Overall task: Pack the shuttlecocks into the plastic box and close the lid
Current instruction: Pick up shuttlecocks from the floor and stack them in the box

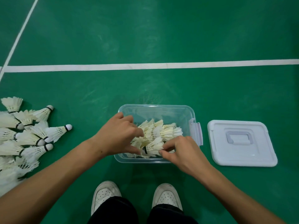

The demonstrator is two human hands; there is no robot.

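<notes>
I see the green court floor crossed by a white line. The heap of loose shuttlecocks lies well off to the left of my left fingers. The clear plastic box sits open under both hands, and its white lid lies flat on the floor just right of my right fingers. No brand or writing is readable on the box or lid. Inside the box, shuttlecocks are piled between my fingertips. My left hand curls over them, thumb and fingers bent around feathers. My right hand pinches one shuttlecock's feathers between thumb and forefinger.
</notes>
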